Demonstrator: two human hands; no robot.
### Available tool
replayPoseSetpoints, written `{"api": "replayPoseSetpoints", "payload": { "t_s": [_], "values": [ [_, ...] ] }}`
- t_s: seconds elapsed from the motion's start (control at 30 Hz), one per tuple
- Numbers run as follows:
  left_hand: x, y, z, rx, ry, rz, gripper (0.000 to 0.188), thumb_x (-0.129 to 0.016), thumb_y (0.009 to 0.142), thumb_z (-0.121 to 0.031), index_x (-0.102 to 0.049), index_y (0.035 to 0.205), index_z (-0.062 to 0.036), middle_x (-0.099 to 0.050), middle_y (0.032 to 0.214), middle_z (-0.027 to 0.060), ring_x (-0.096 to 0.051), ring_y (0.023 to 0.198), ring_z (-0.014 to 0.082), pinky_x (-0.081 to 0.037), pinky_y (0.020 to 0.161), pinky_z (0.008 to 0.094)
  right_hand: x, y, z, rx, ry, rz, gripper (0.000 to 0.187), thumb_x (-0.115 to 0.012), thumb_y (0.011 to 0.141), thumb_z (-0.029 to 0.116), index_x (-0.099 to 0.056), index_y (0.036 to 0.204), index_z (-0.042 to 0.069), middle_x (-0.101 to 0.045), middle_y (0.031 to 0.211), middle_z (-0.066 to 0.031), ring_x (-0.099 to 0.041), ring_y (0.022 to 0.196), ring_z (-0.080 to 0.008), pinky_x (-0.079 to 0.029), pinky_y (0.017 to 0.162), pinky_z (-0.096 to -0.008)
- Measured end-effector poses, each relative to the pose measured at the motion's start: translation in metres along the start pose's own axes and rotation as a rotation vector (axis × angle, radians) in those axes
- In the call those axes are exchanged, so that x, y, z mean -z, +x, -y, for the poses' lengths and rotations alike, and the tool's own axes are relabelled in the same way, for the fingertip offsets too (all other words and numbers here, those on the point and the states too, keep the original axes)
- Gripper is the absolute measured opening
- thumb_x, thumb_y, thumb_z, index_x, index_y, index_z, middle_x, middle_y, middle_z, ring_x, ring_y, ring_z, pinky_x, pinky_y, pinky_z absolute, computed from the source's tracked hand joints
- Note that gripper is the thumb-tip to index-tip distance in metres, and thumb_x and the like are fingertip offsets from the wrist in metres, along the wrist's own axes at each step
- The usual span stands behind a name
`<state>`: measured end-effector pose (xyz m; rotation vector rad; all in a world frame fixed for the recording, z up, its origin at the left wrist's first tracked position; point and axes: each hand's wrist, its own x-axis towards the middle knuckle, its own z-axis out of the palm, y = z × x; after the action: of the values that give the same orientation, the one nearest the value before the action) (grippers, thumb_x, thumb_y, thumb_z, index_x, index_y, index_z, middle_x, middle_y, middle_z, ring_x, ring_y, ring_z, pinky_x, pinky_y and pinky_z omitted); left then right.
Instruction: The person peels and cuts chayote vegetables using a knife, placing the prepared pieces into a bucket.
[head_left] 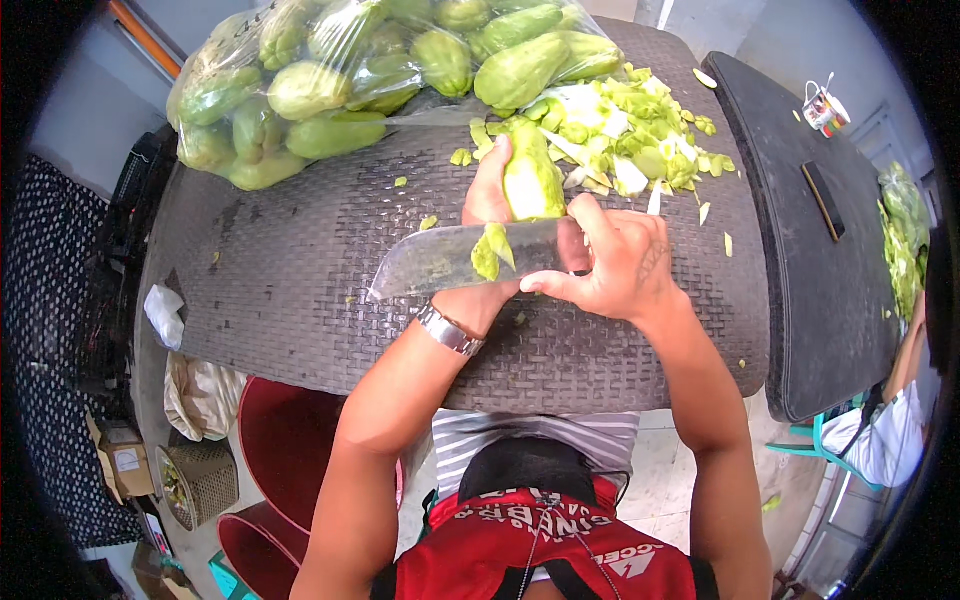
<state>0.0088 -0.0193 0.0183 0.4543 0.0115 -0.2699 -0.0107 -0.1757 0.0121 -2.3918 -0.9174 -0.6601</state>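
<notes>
A partly peeled chayote (533,172) is gripped in my left hand (487,190), over the middle of the brown woven-pattern table (290,290). My right hand (625,260) is closed around the handle end of a wide-bladed knife (430,262). The blade points left, crosses in front of my left wrist and lies at the near end of the chayote. A green strip of peel (491,251) clings to the blade. Part of my left hand is hidden behind the knife.
A clear plastic bag of chayotes (310,90) fills the table's far left. Beside it lies a heap of peels (640,130). On a black table (790,260) at right are a mug (825,110) and a dark flat object (823,202). Red bins (285,450) stand below left; another person sits far right.
</notes>
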Motion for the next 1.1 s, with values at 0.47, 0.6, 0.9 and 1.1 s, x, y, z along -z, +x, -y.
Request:
{"api": "replayPoseSetpoints", "payload": {
  "t_s": [0.47,0.6,0.9,1.1],
  "values": [
    [0.011,0.002,0.003,-0.015,0.14,-0.074,0.046,-0.053,0.099,-0.049,-0.064,0.115,-0.0071,-0.07,0.1,0.0107,-0.069,0.09,0.0237,-0.057,0.084,0.0397,0.007,0.001,-0.012,-0.067,0.038,0.018,0.066,-0.08,0.068,0.069,-0.057,0.083,0.009,-0.058,0.053,-0.0006,-0.064,0.049,-0.0226,-0.05,0.048,-0.0352],
    [0.008,-0.002,0.003,-0.105,0.224,-0.13,0.046,-0.055,0.097,-0.048,-0.063,0.116,-0.0067,-0.07,0.101,0.0109,-0.069,0.091,0.0235,-0.057,0.083,0.0391,0.012,0.006,-0.025,-0.175,0.084,0.006,0.064,-0.078,0.07,0.069,-0.056,0.08,0.01,-0.06,0.054,-0.0006,-0.065,0.049,-0.0213,-0.051,0.049,-0.0364],
    [0.015,-0.006,-0.004,-0.051,0.426,-0.046,0.051,-0.046,0.101,-0.055,-0.063,0.119,-0.0111,-0.071,0.099,0.0045,-0.069,0.079,0.0147,-0.047,0.048,0.0275,0.017,0.005,-0.032,-0.249,0.067,0.014,0.057,-0.077,0.076,0.064,-0.058,0.082,0.01,-0.062,0.058,-0.004,-0.067,0.053,-0.0254,-0.052,0.053,-0.0374],
    [0.003,-0.003,0.002,-0.144,0.344,0.05,0.052,-0.052,0.101,-0.05,-0.059,0.129,-0.0069,-0.068,0.114,0.0094,-0.068,0.102,0.0194,-0.055,0.092,0.0371,0.018,0.005,-0.011,-0.164,0.2,0.046,0.06,-0.078,0.075,0.062,-0.055,0.083,0.007,-0.063,0.06,-0.0053,-0.067,0.054,-0.0259,-0.052,0.053,-0.0379]
  ]
}}
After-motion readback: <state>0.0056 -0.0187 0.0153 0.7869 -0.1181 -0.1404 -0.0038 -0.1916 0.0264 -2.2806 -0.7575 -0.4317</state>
